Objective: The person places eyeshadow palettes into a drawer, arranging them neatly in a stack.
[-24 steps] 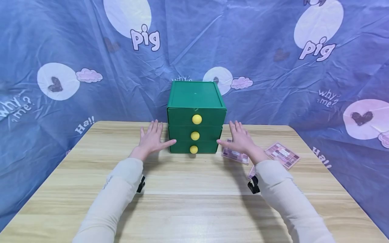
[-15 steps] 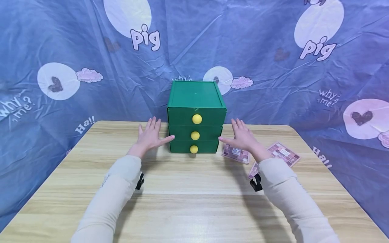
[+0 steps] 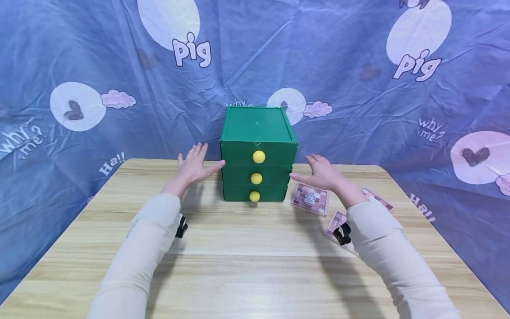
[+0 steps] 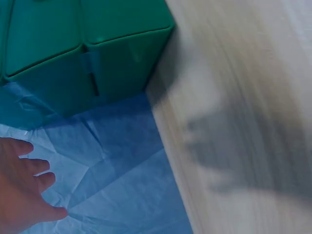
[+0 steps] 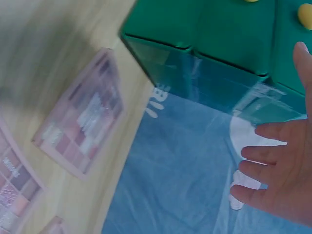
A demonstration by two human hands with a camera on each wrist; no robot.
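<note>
A green drawer box (image 3: 257, 126) with three stacked drawers stands at the back of the table, each drawer bearing a round yellow knob (image 3: 259, 157). My left hand (image 3: 192, 167) hovers beside its left side, fingers spread, holding nothing. On the other side my right hand (image 3: 322, 174) is raised too, fingers extended and thumb pointing toward the box. The left wrist view has the left hand (image 4: 24, 190) apart from the box. In the right wrist view the right hand (image 5: 287, 161) holds nothing; whether its thumb touches the box cannot be told.
An eyeshadow palette (image 3: 311, 199) lies right of the box. A second palette (image 3: 336, 223) is partly hidden by the right wrist strap (image 3: 342, 234), and a third palette (image 3: 378, 199) by the forearm. A blue printed cloth (image 3: 342, 88) hangs behind the wooden table (image 3: 239, 274).
Both hands have risen along the sides of the box and drawn slightly outward. The right forearm has shifted right, showing more of the nearest palettes. The box has stayed put.
</note>
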